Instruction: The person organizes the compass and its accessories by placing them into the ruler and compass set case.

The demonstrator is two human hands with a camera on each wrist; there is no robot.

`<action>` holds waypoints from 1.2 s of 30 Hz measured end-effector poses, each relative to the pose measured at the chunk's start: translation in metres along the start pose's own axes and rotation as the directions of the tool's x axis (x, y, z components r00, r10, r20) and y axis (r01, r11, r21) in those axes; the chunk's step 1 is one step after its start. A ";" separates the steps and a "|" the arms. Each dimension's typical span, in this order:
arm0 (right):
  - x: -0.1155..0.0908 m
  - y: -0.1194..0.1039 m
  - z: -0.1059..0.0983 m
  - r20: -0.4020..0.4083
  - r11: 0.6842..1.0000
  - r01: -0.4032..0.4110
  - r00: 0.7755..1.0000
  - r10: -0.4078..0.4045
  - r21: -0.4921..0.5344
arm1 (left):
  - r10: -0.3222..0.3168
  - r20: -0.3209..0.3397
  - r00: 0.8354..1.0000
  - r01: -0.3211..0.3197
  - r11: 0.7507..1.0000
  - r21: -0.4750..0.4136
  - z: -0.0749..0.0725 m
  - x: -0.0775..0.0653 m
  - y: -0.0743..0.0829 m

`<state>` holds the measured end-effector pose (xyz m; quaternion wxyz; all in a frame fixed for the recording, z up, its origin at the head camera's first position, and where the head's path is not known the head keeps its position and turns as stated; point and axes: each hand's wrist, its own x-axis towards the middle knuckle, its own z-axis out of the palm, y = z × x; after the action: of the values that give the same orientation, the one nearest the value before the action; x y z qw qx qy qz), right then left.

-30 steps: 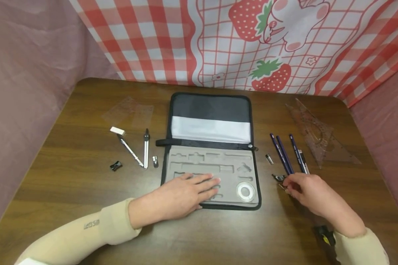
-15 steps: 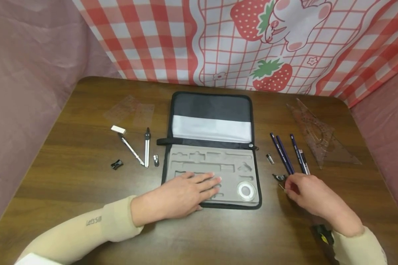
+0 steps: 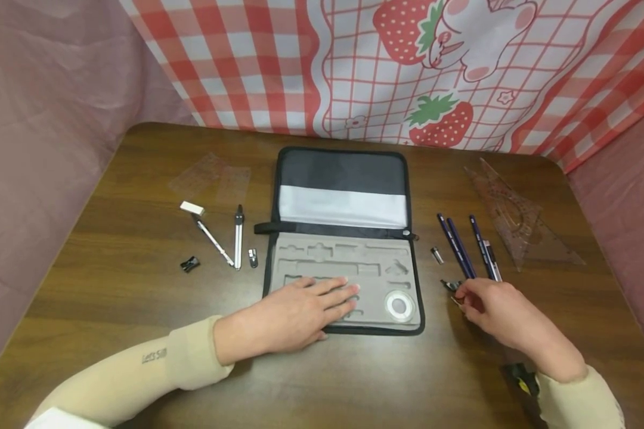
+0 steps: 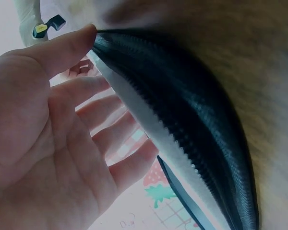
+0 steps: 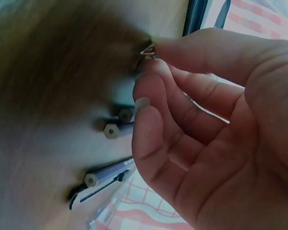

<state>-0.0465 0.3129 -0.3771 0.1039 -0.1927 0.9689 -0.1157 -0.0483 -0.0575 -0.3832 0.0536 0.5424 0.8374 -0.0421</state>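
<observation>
My left hand (image 3: 295, 313) rests across the grey foam insert (image 3: 372, 286) of an open black zip case (image 3: 342, 173), its fingers straight. In the left wrist view the thumb lies at the zipped edge (image 4: 182, 139). To the right of the case, my right hand (image 3: 501, 307) pinches a small metal piece (image 5: 148, 51) between thumb and index finger, low over the table. Its exact kind is too small to tell. A small dark and silver part (image 3: 451, 286) lies right by those fingertips. A clear ring-shaped round container (image 3: 399, 306) sits in the foam's front right.
Dark blue pencils (image 3: 456, 244) and a black-and-white pen-like tool (image 3: 492, 260) lie beyond my right hand. Clear set squares (image 3: 542, 238) lie farther right. On the left are a compass (image 3: 238, 238), an eraser (image 3: 192, 208) and a black sharpener (image 3: 190, 264).
The right fingers shift only slightly around the small metal piece. My left hand stays on the foam insert. The camera view drifts a little.
</observation>
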 end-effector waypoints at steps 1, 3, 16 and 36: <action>0.000 0.001 0.000 -0.006 1.000 0.007 1.000 -0.007 -0.002 | 0.001 -0.001 1.000 -0.001 1.000 0.003 0.000 0.000 0.000; 0.001 0.001 -0.001 -0.026 1.000 0.020 0.999 -0.020 -0.014 | 0.001 0.000 1.000 -0.001 1.000 0.004 0.000 0.001 0.000; 0.017 0.000 -0.003 -0.204 0.991 0.062 0.975 -0.086 -0.120 | 0.002 0.025 1.000 -0.002 1.000 -0.027 -0.004 0.003 -0.003; 0.030 -0.012 -0.012 -0.242 0.977 0.215 0.947 -0.211 -0.012 | 0.009 0.067 0.998 -0.004 0.997 -0.074 -0.011 0.006 -0.006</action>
<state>-0.0720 0.2925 -0.3667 -0.0265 -0.2798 0.9470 -0.1556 -0.0568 -0.0533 -0.3733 0.1017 0.5411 0.8343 -0.0293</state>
